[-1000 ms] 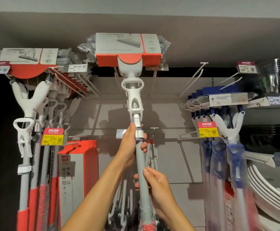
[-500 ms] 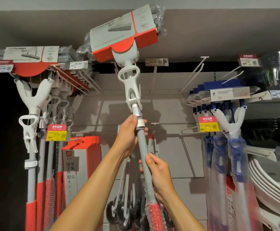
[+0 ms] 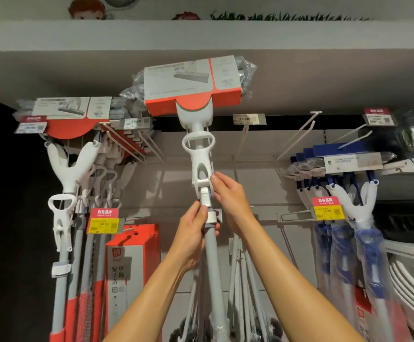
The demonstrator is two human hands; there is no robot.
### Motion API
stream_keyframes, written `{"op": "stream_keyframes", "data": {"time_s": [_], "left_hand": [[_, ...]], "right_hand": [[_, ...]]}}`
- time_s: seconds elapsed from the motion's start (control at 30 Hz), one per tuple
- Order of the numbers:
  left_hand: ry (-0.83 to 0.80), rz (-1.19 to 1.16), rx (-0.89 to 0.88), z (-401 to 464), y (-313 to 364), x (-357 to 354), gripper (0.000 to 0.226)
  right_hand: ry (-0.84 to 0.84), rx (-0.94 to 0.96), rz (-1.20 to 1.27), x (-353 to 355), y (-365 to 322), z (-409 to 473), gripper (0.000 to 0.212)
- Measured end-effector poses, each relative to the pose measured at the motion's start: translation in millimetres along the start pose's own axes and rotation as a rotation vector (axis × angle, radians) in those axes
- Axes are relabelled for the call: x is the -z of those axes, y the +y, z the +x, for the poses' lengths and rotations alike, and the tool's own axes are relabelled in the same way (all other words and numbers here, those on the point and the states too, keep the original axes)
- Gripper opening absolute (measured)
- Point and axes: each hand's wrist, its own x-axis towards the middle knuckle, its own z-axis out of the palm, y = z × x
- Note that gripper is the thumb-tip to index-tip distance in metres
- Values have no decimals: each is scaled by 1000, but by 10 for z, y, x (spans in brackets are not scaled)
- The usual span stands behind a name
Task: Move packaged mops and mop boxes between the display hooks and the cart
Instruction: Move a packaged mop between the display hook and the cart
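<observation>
A person holds a packaged mop upright before a store display wall, its head raised near the underside of the shelf above. From left to right: a row of like mops hangs from hooks, their red-and-grey card sleeves at the top and grey poles dropping down; beside them a red-and-grey mop box hangs below a yellow price tag. At centre is the held mop. Its head is wrapped in clear plastic under a grey card sleeve with a red lower band; below that a white neck widens into an oval loop, then a white wringer bracket, then a grey pole. Its long axis runs nearly vertical, head up and pole down toward the bottom edge, and the head tilts slightly, right end higher. The left hand curls round the pole just under a white collar, thumb pressed against the clip above it. The right hand is higher, its fingertips pinching the right side of the white bracket (the palm faces left). Bare wire hooks jut from the wall to the right of the mop. Farther right hang blue-headed mops in clear sleeves, with another yellow tag.
</observation>
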Motion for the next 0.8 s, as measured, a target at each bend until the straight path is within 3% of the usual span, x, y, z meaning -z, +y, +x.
{"op": "stream_keyframes", "data": {"time_s": [0.33,0.53,0.8], "left_hand": [[-35,259,-62,-61,105,699,30],[97,144,-40,168,287,1102,45],[142,178,-150,420,402,1191,27]], "right_hand": [[81,-83,180,-698,114,54,19],[101,-135,276,-1027,177,-2,17],[144,-127,263,-1194,288,0,22]]}}
